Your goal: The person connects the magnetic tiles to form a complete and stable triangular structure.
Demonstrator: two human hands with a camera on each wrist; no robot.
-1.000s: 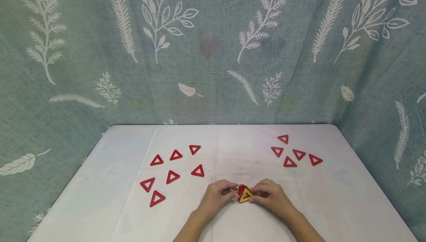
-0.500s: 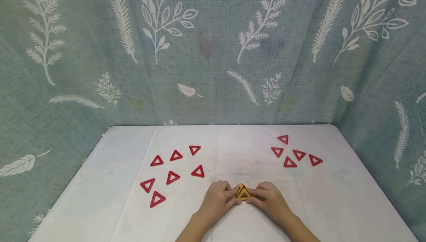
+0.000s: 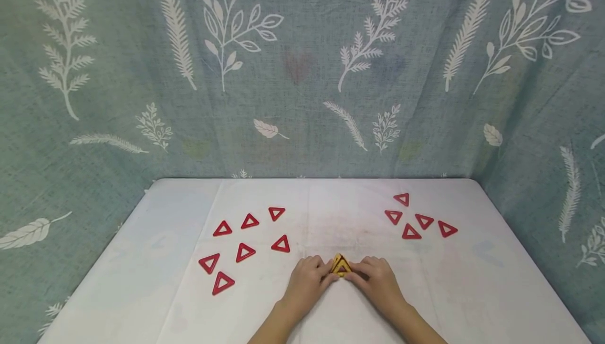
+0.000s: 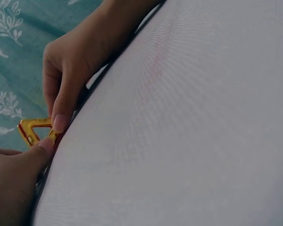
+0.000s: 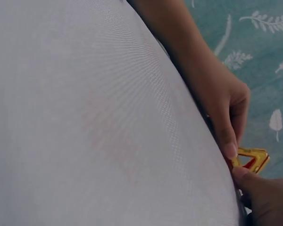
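A small yellow triangle piece with red edges [image 3: 338,259] sits between my two hands near the front of the table, one point facing away from me. My left hand [image 3: 303,283] pinches its left corner between thumb and fingers. On the other side, my right hand [image 3: 380,286] pinches the right corner the same way. Seen from the left wrist, the yellow frame [image 4: 27,132] has an open middle, and both thumbs press its near side. The right wrist view shows the yellow frame [image 5: 262,160] with red behind it.
Several loose red triangle frames lie flat at the left, one of them a red triangle [image 3: 246,252]. More are scattered at the back right, including a red triangle [image 3: 411,232]. A patterned green-blue curtain [image 3: 302,71] hangs behind the white table [image 3: 350,218].
My left fingers have closed in on the piece, and its red left side has turned out of sight. Both hands have carried it slightly left and away from me.
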